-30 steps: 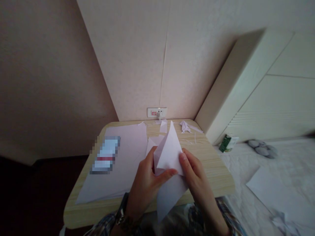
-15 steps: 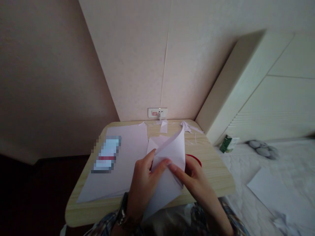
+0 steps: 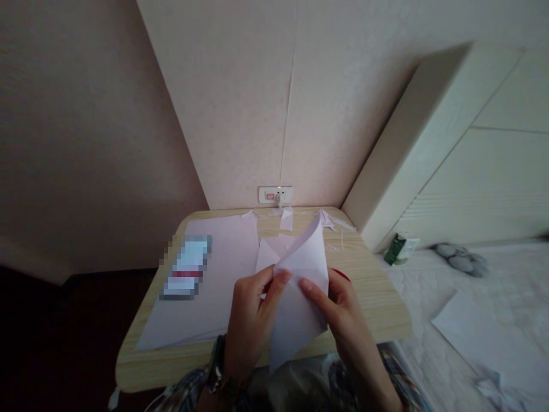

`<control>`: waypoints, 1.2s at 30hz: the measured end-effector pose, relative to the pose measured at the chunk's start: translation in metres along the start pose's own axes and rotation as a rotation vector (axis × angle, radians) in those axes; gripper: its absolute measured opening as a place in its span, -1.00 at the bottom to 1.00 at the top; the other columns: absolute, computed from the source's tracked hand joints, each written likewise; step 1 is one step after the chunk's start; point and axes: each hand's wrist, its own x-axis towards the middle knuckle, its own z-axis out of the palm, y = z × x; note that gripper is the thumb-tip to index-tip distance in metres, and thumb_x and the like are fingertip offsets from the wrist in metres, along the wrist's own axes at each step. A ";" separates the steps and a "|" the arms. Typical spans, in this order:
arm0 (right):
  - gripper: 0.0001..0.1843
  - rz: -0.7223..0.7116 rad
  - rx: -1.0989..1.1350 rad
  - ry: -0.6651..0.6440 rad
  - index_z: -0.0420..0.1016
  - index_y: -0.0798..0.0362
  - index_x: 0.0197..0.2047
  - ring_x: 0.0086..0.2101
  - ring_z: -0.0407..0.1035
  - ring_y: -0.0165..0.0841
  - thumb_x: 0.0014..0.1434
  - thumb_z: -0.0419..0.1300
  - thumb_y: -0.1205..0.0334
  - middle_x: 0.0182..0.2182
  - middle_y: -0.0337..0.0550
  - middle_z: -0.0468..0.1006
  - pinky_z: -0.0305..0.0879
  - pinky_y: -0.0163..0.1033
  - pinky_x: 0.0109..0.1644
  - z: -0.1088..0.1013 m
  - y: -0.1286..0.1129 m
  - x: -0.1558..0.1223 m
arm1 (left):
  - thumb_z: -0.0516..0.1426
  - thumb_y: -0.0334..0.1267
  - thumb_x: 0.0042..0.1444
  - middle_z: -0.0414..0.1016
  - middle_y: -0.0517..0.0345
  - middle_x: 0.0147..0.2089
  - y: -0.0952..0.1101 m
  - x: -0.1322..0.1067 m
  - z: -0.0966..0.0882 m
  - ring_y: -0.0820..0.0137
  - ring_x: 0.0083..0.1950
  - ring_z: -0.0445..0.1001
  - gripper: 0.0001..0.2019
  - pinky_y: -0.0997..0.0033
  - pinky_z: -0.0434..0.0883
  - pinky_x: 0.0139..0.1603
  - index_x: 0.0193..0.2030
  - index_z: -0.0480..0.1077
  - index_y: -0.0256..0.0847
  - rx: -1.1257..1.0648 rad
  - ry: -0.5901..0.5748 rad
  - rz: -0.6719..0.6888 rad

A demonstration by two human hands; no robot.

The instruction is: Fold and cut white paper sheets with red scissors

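A folded sheet of white paper (image 3: 300, 297) is held up over the near edge of a small wooden table (image 3: 377, 303). My left hand (image 3: 251, 320) pinches its left fold between thumb and fingers. My right hand (image 3: 338, 309) grips the right side, thumb on the front face. The paper's upper corner points up and its lower point hangs past the table edge. A red object (image 3: 341, 276) peeks out behind my right hand, mostly hidden.
A large white sheet (image 3: 223, 269) covers the table's left half, with a blurred-out item (image 3: 185, 276) on it. Paper scraps (image 3: 330, 222) lie at the back near a wall socket (image 3: 275, 195). To the right are a bed with a loose sheet (image 3: 480, 337), a green carton (image 3: 397, 249) and the headboard (image 3: 450, 160).
The paper has been refolded in my hands: its tall peak dropped and swung to the right, and both thumbs came together on the front face. A red object became partly visible behind my right hand.
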 end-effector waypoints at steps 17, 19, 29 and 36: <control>-0.74 -0.079 -0.104 -0.098 0.57 0.06 -0.33 -0.33 0.42 -0.26 0.05 0.30 0.03 -0.39 -0.14 0.57 0.36 -0.27 -0.30 -0.018 -0.007 -0.002 | 0.13 -0.17 0.14 0.26 0.32 -0.60 0.006 0.004 -0.002 0.49 -0.52 0.22 -0.72 0.55 0.16 -0.54 -0.56 0.36 -0.21 -0.121 0.163 -0.032; -0.72 -0.097 -0.179 -0.146 0.53 0.06 -0.42 -0.40 0.38 -0.31 0.10 0.26 0.01 -0.47 -0.18 0.50 0.30 -0.30 -0.35 -0.022 -0.007 -0.002 | 0.13 -0.16 0.14 0.23 0.32 -0.61 0.004 0.004 -0.003 0.49 -0.52 0.20 -0.71 0.54 0.15 -0.54 -0.56 0.37 -0.21 -0.094 0.213 -0.031; -0.63 -0.068 -0.142 -0.154 0.37 0.03 -0.56 -0.54 0.20 -0.42 0.07 0.29 -0.04 -0.61 -0.31 0.31 0.14 -0.33 -0.46 -0.022 -0.004 0.005 | 0.11 -0.15 0.19 0.40 0.29 -0.51 -0.009 0.005 -0.005 0.45 -0.43 0.31 -0.77 0.54 0.23 -0.45 -0.38 0.50 -0.22 -0.128 0.272 -0.057; -0.68 -0.054 -0.093 -0.127 0.35 0.03 -0.57 -0.55 0.19 -0.42 0.07 0.29 0.05 -0.63 -0.32 0.29 0.12 -0.32 -0.47 -0.023 -0.002 0.007 | 0.12 -0.18 0.16 0.33 0.32 -0.56 -0.002 0.006 -0.002 0.48 -0.49 0.26 -0.78 0.53 0.20 -0.48 -0.43 0.47 -0.22 -0.086 0.307 -0.047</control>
